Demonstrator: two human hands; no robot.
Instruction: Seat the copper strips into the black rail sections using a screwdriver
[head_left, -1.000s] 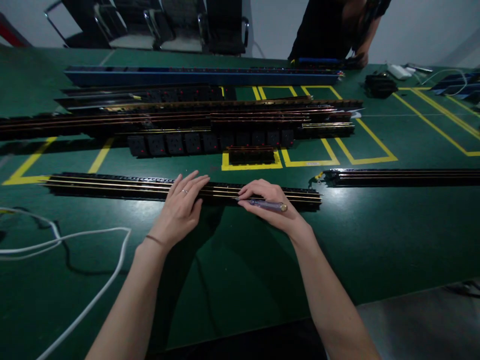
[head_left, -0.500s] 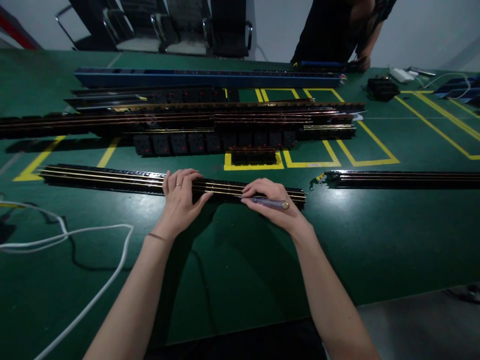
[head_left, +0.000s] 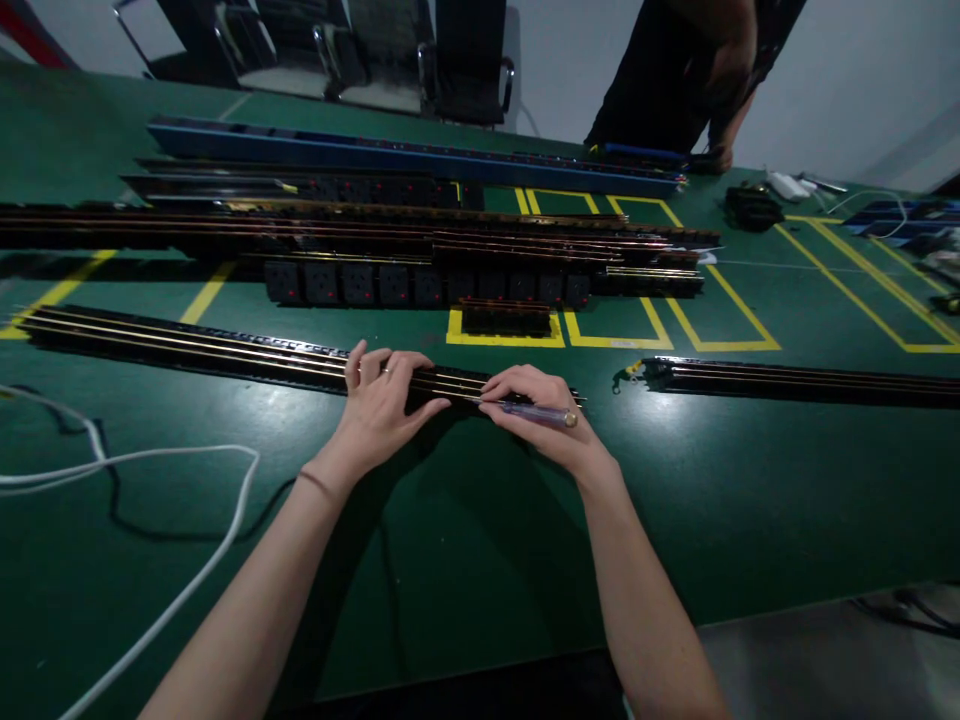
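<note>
A long black rail [head_left: 187, 347] is laid on the green surface [head_left: 750, 480] and clasped by the left hand [head_left: 379, 405], grip curled over it. A thin tool [head_left: 536, 413], probably a screwdriver, is pinched in the closed grip of the right hand [head_left: 546, 432].

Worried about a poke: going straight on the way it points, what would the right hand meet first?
Probably the left hand: the right hand and its clear-handled tool point left along the black strip, straight at it.

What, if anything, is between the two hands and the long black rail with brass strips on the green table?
Nothing visible. The left hand holds the rail; the right hand, holding a screwdriver, touches its right end.
</note>
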